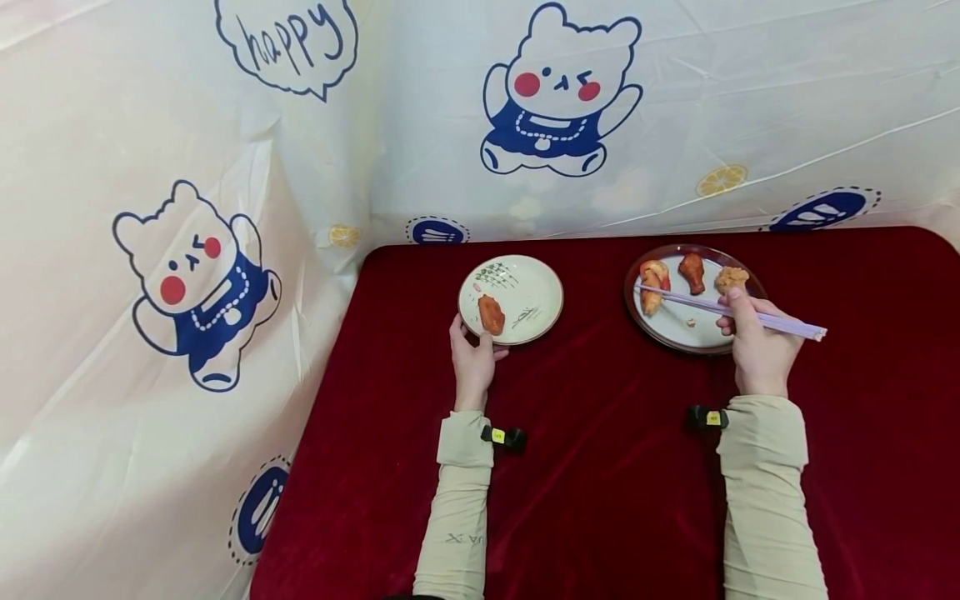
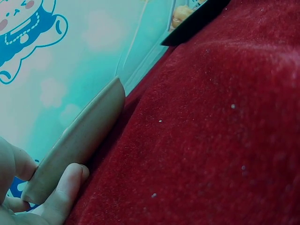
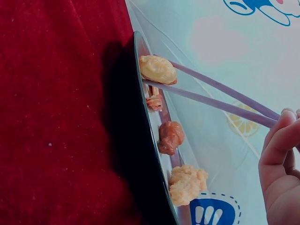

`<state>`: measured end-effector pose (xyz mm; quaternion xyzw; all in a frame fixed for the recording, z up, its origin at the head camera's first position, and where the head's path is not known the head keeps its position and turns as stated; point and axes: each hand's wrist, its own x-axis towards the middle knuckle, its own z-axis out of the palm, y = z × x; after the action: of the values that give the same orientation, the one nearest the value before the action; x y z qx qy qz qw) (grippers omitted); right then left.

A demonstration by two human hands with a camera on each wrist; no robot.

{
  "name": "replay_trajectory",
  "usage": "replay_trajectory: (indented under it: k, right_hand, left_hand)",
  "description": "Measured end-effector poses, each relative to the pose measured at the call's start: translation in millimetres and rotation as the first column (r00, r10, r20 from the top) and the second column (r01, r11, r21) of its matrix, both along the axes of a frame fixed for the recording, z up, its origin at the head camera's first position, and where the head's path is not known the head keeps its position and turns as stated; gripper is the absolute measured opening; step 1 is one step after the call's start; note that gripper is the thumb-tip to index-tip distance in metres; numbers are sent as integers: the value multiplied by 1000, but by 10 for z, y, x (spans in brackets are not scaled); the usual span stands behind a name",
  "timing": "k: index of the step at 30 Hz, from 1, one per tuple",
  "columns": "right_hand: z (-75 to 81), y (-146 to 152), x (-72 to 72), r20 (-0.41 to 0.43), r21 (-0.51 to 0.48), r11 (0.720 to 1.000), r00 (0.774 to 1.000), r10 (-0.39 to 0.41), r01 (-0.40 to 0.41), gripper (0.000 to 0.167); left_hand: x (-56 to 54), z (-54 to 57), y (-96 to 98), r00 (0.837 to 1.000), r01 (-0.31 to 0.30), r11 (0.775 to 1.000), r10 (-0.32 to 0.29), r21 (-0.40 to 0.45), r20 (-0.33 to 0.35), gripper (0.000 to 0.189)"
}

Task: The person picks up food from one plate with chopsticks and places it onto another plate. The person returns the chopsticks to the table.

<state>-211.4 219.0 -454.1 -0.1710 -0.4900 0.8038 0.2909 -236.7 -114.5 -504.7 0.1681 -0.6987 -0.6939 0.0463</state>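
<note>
My left hand [image 1: 474, 367] grips the near-left rim of a small cream plate [image 1: 536, 287] with painted decoration, thumb at the edge and fingers underneath. A brown glazed chicken wing [image 1: 491, 314] lies on that plate near the thumb. On the right, my right hand [image 1: 761, 350] holds a pair of light purple chopsticks [image 1: 780, 322]. Their tips reach over a larger dark-rimmed plate [image 1: 697, 333] to its left side. There they straddle a yellowish oval food piece [image 3: 158, 69], beside an orange-red shrimp-like piece [image 3: 153, 102].
Also on the larger plate are a browned drumstick [image 1: 692, 273], a lumpy golden fried piece [image 1: 731, 278] and a small crumb [image 1: 691, 322]. Both plates are on a dark red velvet cloth [image 1: 600, 467]. A white printed curtain [image 1: 420, 108] borders the table at the back and left.
</note>
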Motion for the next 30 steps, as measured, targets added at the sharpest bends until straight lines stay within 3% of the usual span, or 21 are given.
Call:
replay_trajectory:
  k: [15, 30]
  right_hand:
    - [19, 27, 6, -43, -37, 999, 999, -29, 27, 18]
    - [91, 25, 39, -67, -34, 999, 998, -22, 19, 14]
  left_hand:
    - [-6, -4, -4, 1000, 3, 1000, -3, 0, 10, 67]
    - [-7, 2, -5, 1000, 2, 1000, -2, -1, 11, 67]
